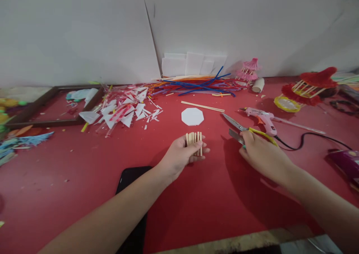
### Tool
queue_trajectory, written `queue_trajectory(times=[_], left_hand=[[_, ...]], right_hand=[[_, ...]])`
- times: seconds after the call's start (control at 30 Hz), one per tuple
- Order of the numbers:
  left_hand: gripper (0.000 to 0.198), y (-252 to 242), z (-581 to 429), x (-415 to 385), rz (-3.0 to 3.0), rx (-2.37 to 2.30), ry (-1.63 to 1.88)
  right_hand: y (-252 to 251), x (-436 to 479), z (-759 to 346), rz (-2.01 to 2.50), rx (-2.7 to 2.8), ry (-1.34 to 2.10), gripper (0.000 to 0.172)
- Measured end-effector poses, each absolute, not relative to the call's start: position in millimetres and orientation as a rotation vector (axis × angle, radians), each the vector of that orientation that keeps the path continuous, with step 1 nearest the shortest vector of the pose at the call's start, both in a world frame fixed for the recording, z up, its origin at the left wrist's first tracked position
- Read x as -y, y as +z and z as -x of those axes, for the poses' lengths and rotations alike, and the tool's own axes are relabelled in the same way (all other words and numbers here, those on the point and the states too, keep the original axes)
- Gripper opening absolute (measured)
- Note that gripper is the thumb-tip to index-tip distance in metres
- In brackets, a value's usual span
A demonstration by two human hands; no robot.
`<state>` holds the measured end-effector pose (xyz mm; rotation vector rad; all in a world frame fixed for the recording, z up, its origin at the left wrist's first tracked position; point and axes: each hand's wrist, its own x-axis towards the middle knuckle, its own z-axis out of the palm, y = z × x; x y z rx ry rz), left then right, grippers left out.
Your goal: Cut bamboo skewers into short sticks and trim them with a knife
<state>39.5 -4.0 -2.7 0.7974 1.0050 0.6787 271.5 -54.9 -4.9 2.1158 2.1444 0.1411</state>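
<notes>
My left hand (179,155) is closed around a small bundle of short wooden sticks (194,141), held upright on the red table (84,179). My right hand (262,153) rests on the yellow handles of open scissors (238,128), whose blades point left and away. A white octagonal piece (192,116) lies just beyond the sticks. A long wooden stick (202,106) lies behind it.
A pink glue gun (262,119) with a black cord lies right of the scissors. Coloured sticks (196,85), plastic scraps (123,106), a dark frame (50,104), small red and pink paper pagodas (308,87) and a black phone (131,179) surround the spot.
</notes>
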Motion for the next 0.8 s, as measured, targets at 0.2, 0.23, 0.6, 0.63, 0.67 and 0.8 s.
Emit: queue_trajectory(times=[0.2, 0.23, 0.6, 0.63, 0.67, 0.8], left_hand=[[0.014, -4.0, -34.9, 6.9, -1.504, -1.145, 0.622], [0.012, -4.0, -33.9, 8.0, -1.679, -1.165, 0.622], [0.025, -10.8, -32.8, 6.8, -2.372, -1.079, 0.487], [0.022, -9.3, -32.9, 6.3, -2.350, -1.094, 0.480], [0.021, -7.6, -32.9, 5.8, -2.330, -1.110, 0.470], [0.021, 0.1, -30.2, 5.4, -2.328, -1.202, 0.399]], right_hand=[[19.2, 36.0, -247.1, -2.376, -2.322, -0.211, 0.011], [19.6, 34.5, -243.8, -2.393, -2.384, -0.393, 0.010], [-2.0, 32.4, -252.9, -2.146, -1.901, -2.341, 0.023], [-1.8, 31.5, -252.5, -2.140, -1.879, -2.371, 0.021], [-1.5, 30.6, -252.1, -2.134, -1.851, -2.401, 0.020], [-2.0, 27.8, -252.5, -2.121, -1.768, -2.480, 0.017]])
